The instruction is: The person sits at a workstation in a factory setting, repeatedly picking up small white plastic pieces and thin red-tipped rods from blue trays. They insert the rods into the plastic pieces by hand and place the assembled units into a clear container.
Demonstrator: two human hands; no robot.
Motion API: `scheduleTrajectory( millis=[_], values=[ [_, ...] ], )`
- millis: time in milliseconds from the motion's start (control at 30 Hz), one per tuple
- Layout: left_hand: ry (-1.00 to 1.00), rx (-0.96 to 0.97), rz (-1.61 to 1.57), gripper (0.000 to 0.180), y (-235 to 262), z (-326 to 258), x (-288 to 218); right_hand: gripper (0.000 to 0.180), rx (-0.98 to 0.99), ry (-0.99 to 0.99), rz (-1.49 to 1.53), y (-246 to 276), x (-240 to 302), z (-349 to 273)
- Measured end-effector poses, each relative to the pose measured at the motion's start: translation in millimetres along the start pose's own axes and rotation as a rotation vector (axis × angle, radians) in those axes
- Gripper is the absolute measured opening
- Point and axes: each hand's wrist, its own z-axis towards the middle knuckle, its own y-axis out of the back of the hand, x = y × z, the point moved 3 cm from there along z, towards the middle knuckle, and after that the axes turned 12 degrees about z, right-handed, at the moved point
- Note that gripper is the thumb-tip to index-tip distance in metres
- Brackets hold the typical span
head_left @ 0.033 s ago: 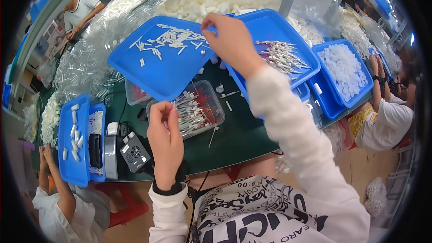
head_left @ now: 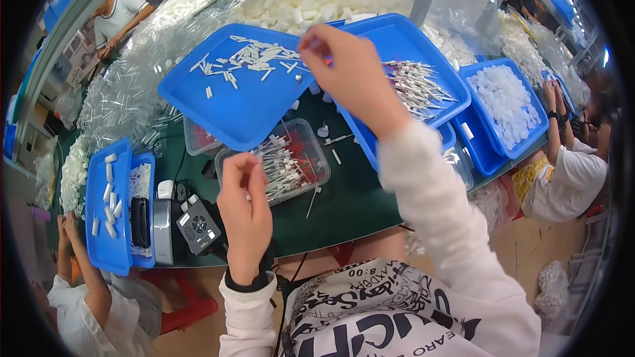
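The right hand [head_left: 354, 73] reaches out over the near corner of a tilted blue tray [head_left: 231, 106], its fingertips pinched together at the tray's edge beside a scatter of small white tube pieces [head_left: 248, 59]; whether a piece sits between the fingertips cannot be told. The left hand [head_left: 246, 215] hangs nearer the body, just in front of a clear plastic box [head_left: 284, 162] filled with thin white-and-grey sticks, with thumb and forefinger closed in a pinch on something too small to make out. Both hands sit in the same spots and in the same pinched poses as in the earlier picture, and nothing on the bench has shifted; the two pictures show the same instant. The tilted tray rests on the box and on a second blue tray [head_left: 410, 53], which holds a bundle of the same sticks to the right of the raised hand. Farther right stands a deeper blue bin [head_left: 489, 79] of white caps. On the green tabletop [head_left: 357, 205] a few loose sticks lie beside the box. At the left, a narrow blue tray [head_left: 106, 251] holds white pieces next to a small black device [head_left: 197, 228]. Other people sit at the left and right edges of the bench.
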Motion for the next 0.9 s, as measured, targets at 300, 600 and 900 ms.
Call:
scheduleTrajectory(
  millis=[300,600,900],
  values=[
    [-0.324,0.221,-0.071,0.014,-7.5,-33.0,-58.6,0.016,0.097,-0.485,0.781,37.6,53.2,-156.1],
    [-0.538,0.194,0.161,0.013,-3.5,-42.8,-67.4,0.015,0.145,-0.769,0.949,48.1,53.1,-174.9],
    [-0.388,0.248,0.079,0.019,-10.8,-43.2,-65.9,0.015,-0.032,-0.699,1.043,40.2,49.6,-187.6]
  ],
)
